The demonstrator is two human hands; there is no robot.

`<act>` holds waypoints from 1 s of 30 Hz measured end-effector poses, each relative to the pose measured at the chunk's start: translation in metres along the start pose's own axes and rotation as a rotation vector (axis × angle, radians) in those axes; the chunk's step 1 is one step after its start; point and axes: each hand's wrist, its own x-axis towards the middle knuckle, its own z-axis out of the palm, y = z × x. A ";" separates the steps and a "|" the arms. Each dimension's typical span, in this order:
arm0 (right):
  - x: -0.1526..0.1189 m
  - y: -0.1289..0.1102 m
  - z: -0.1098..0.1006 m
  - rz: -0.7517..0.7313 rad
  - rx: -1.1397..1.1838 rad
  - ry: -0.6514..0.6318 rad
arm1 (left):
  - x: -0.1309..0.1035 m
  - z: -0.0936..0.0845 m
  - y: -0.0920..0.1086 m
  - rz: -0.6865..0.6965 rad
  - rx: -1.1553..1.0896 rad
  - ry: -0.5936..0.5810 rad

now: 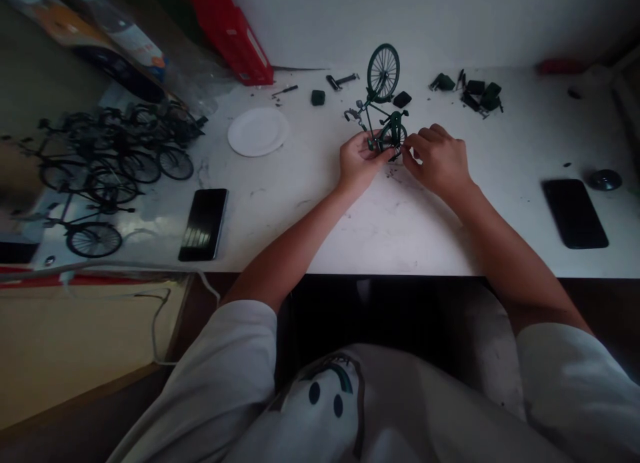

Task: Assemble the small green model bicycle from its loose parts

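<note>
A small dark green model bicycle (371, 116) is tilted up over the white table (320, 216), one spoked wheel at the top and the other low between my hands. My left hand (361, 158) is wrapped round its lower part from the left, with the thumb along the lower wheel. From the right, my right hand (435, 155) has its fingers pinched together at the edge of that lower wheel. Whatever lies between those fingertips is too small to make out. Tiny dark bits lie on the table just below the bicycle.
Several finished model bicycles (107, 163) crowd the left side. A white plate (258, 131), a phone (204, 224), a second phone (575, 213), a red box (245, 50), a dark green block (318, 97) and a pile of dark parts (483, 96) lie around.
</note>
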 end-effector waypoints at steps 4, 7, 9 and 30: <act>0.001 0.001 0.006 0.030 0.002 -0.011 | -0.003 0.000 0.006 0.051 0.027 -0.055; 0.001 0.001 0.010 0.109 0.007 -0.055 | -0.005 0.001 0.011 0.035 0.037 -0.069; 0.001 0.001 0.010 0.134 0.004 -0.077 | -0.005 0.001 0.011 0.026 0.041 -0.061; 0.003 0.003 0.005 0.030 0.044 0.016 | -0.003 0.000 0.010 -0.001 0.065 -0.005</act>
